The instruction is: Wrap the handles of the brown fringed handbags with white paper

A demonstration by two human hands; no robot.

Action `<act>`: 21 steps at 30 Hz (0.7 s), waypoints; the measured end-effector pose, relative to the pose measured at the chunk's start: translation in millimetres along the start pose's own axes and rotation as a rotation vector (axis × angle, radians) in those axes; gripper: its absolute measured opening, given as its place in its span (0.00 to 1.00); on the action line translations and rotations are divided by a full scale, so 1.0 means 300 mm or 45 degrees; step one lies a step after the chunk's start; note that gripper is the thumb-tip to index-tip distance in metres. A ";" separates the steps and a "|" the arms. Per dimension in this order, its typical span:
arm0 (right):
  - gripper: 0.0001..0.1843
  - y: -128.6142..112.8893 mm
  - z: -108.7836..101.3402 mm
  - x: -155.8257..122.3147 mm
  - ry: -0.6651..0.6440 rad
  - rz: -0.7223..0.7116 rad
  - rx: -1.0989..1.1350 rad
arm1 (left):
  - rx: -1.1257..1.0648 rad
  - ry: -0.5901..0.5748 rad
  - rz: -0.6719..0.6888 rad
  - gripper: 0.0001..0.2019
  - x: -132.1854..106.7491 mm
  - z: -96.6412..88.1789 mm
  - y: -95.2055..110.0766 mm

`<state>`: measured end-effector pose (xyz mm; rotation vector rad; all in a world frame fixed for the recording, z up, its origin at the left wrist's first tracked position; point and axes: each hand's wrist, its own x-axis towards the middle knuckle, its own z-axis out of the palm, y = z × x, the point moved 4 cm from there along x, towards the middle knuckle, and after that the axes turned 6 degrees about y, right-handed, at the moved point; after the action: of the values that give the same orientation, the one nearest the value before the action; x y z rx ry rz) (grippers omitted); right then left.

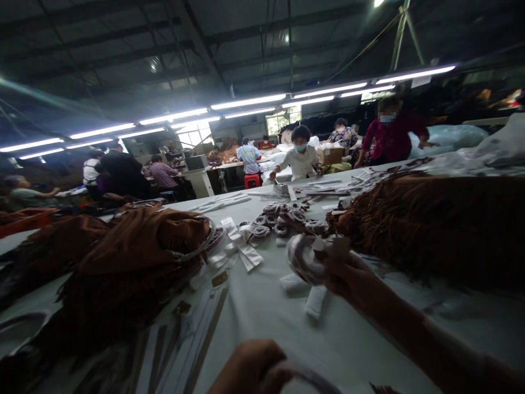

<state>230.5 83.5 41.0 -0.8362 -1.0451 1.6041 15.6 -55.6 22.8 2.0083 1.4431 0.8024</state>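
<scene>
My right hand (346, 273) is closed on a pale coiled ring (301, 257), and a small brown piece shows at its fingers; blur hides the details. At the bottom edge my left hand (254, 366) is closed on a curved pale band (314, 377) that runs out of view. Just beyond the right hand lies a pile of similar white and brown coils (279, 216). Small white packets (315, 302) rest on the table below that hand. To its left are flat, shiny white packets (246, 253).
Brown fringed fabric is heaped at left (135, 241) and right (443, 224) on the pale table (262, 306). Long white and brown strips (197, 334) lie at lower left. Across the table stand a person in white (299, 161) and one in dark red (388, 137).
</scene>
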 end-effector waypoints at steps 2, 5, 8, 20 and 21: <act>0.20 -0.008 0.009 -0.192 -0.189 0.160 -0.098 | -0.020 -0.009 -0.114 0.21 0.026 0.002 -0.012; 0.18 0.075 0.065 -0.441 -0.535 0.418 -0.206 | -0.076 -0.047 -0.203 0.21 0.058 -0.001 -0.013; 0.19 0.195 0.132 -0.565 -0.551 0.600 -0.126 | -0.085 -0.090 -0.195 0.20 0.066 -0.013 0.019; 0.31 0.301 0.150 -0.488 0.217 0.159 -0.480 | -0.056 -0.114 -0.215 0.15 -0.098 -0.042 0.135; 0.30 0.301 0.152 -0.489 0.218 0.152 -0.498 | -0.042 -0.106 -0.208 0.15 -0.109 -0.039 0.136</act>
<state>193.9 -79.5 -21.0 -1.2956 -1.2221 1.4139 24.8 -97.4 54.9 1.8495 1.5136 0.6606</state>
